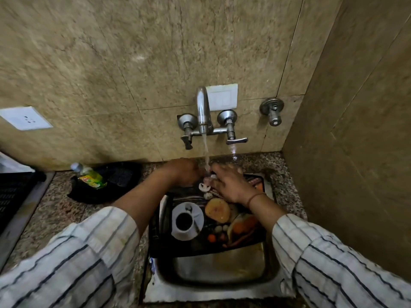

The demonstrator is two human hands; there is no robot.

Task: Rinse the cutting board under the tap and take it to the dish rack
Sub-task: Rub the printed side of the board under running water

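The cutting board (195, 245) is dark, printed with a coffee cup, bread and vegetables, and lies tilted across the steel sink (220, 272). Water runs from the chrome tap (202, 107) onto the board's far end. My left hand (184, 172) grips the board's far left edge beside the stream. My right hand (231, 185) lies flat, fingers spread, on the board's far part under the water. The board's far edge is hidden by both hands.
A green dish-soap bottle (90, 175) lies on a black cloth (115, 183) left of the sink. A black slatted rack (13, 192) stands at the far left on the granite counter (55, 214). A wall (355, 152) closes the right side. A spare valve (272, 111) sticks out right of the tap.
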